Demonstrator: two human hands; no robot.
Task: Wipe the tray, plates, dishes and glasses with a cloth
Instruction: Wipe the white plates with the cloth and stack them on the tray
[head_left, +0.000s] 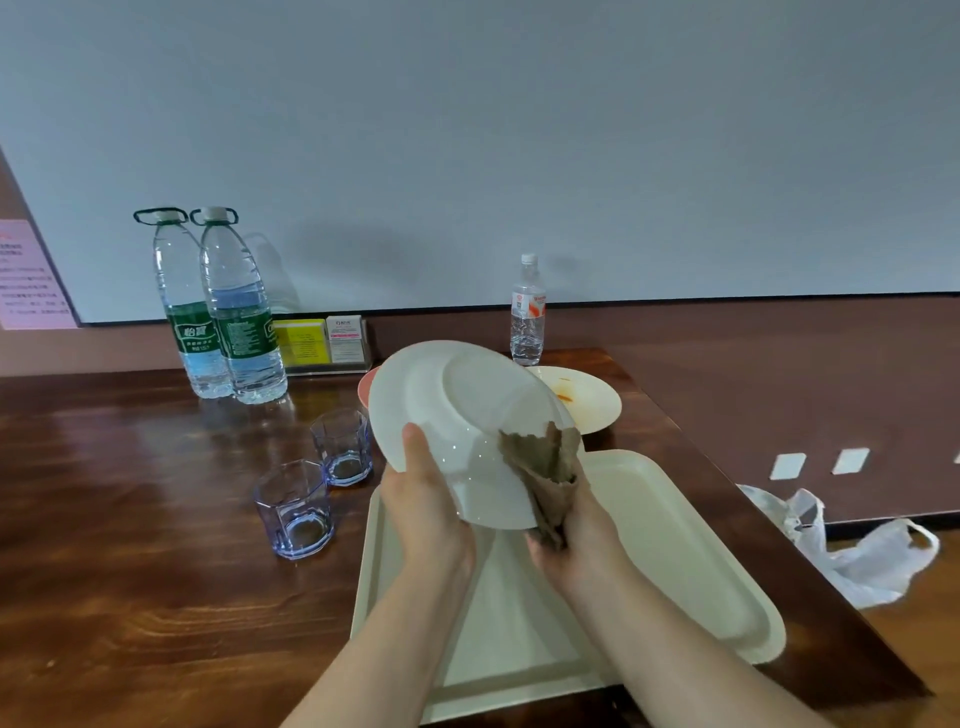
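Note:
My left hand (426, 499) grips the near rim of a white plate (457, 410), tilted up with its underside toward me, above a cream tray (675, 561). My right hand (576, 535) holds a crumpled brown cloth (545, 467) against the plate's right rim. Behind the raised plate a second white plate (587, 400) with orange smears lies on the table. The edge of a pink dish (366, 387) peeks out at the plate's left. Two bluish glasses (296, 509) (343, 447) stand upright left of the tray.
Two large water bottles (228, 312) stand at the back left and a small bottle (527, 312) behind the plates. A card holder (322, 343) sits against the wall. The wooden table (130, 519) ends at the right; a white plastic bag (862, 551) lies beyond its edge.

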